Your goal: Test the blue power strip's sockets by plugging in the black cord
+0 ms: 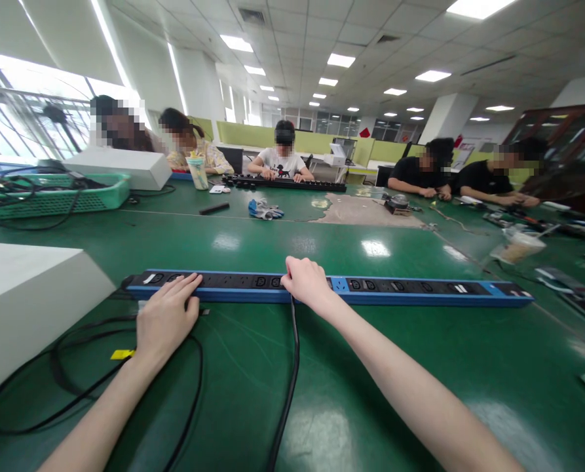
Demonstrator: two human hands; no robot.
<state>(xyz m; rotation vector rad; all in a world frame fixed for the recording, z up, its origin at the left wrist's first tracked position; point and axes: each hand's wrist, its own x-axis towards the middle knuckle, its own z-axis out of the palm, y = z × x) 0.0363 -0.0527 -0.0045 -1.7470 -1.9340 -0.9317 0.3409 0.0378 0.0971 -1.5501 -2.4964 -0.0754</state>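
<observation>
A long blue and black power strip (410, 288) with several sockets lies across the green table in front of me. On its left part rests my left hand (169, 314), fingers stretched out over the top face. My right hand (304, 278) is closed over the middle of the strip, gripping the end of a black power cable (295, 341). The cable runs from under that fist towards me; its plug is hidden by my fingers. Near my left wrist a thin black cable with a yellow tag (122, 354) lies in loops.
A white box (31, 301) stands at the left. Behind it is a green basket (66, 196) of cables. Blue-grey gloves (265, 210) and a black bar (214, 208) lie farther back. A plastic cup (518, 246) is at the right. Several people sit around the table.
</observation>
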